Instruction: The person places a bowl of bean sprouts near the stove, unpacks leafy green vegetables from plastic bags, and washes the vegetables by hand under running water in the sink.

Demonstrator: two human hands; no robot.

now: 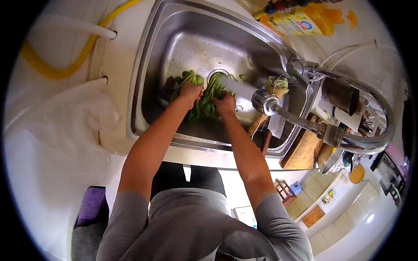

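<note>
Both of my hands are down in the steel sink (187, 39), among leafy greens (212, 89). My left hand (191, 93) is closed round a bunch on the left, its leaves sticking out above and below the fingers. Close beside it, my right hand (224, 104) grips the stems and leaves of the greens near the drain. From the faucet head (264, 102), a stream of water (239, 88) runs toward the greens by my right hand. Darker leaves lie in shadow left of my left hand. Some fingertips are hidden by leaves.
At the sink's right side are a wire rack with a pale yellow-green vegetable (278, 86) and a cleaver (276, 126). A wooden cutting board (301, 150) stands beyond the rim. A yellow bottle (300, 21) lies behind. The curved faucet pipe (387, 113) arches on the right; a yellow hose (82, 54) hangs left.
</note>
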